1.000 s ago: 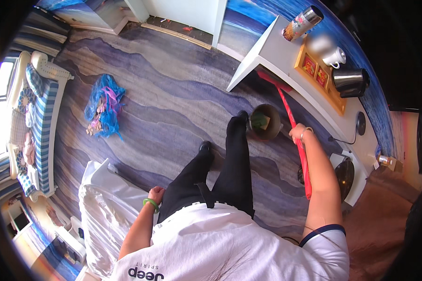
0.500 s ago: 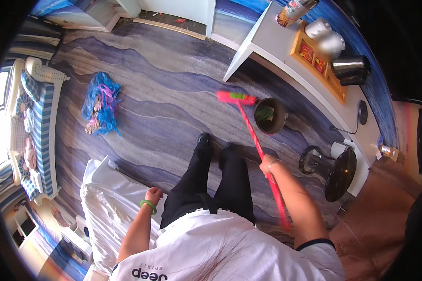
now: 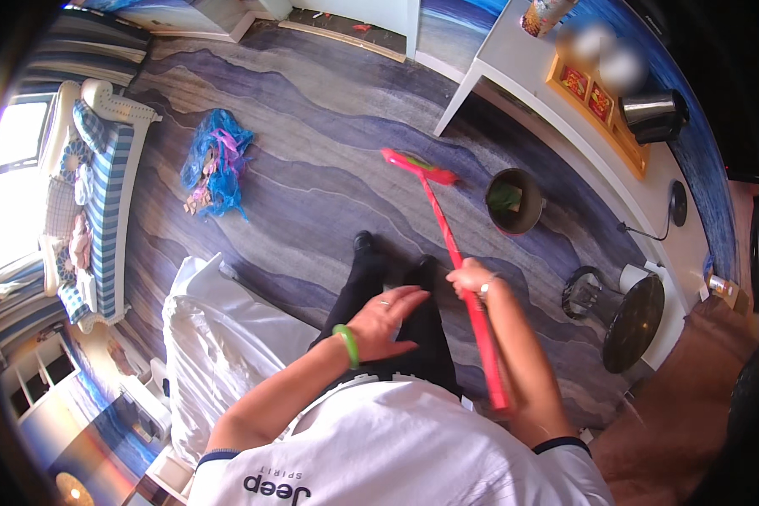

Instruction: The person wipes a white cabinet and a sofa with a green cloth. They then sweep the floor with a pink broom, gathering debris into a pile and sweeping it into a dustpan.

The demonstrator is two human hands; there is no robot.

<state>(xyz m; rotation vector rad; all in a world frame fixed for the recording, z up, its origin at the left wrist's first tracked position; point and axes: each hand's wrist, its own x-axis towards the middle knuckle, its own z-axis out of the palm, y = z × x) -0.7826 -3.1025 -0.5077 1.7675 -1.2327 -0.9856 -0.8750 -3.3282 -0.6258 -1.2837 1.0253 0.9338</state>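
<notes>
The right hand (image 3: 472,277) was closed round the shaft of a long-handled red broom (image 3: 449,240), with a silvery band (image 3: 483,290) at its wrist. The left hand (image 3: 388,320) was holding nothing; its fingers were stretched out and its thumb stood apart from them, above legs in black trousers (image 3: 434,337). A smooth green ring-shaped bangle (image 3: 346,346) circled the left wrist. The two hands were apart, both on the near side of a round, dark, open-topped bin (image 3: 533,196), with the right hand closer to it.

The broom slanted away from the body, the upper end of its shaft alongside the right forearm. Its red and green head (image 3: 417,166) was left of the bin, near but not touching; whether the bristles met the wavy grey and purple carpet (image 3: 312,110) could not be told. Something green (image 3: 504,196) lay inside the bin.

Well to the left of the bin lay a crumpled heap of blue and pink plastic film (image 3: 219,160), and beyond that a blue-and-white striped sofa (image 3: 110,185). Right of the bin stood a long white desk (image 3: 519,63) bearing a yellowish wooden tray (image 3: 620,139). A round, glossy black stool (image 3: 637,320) was right of the bin and nearer the body.
</notes>
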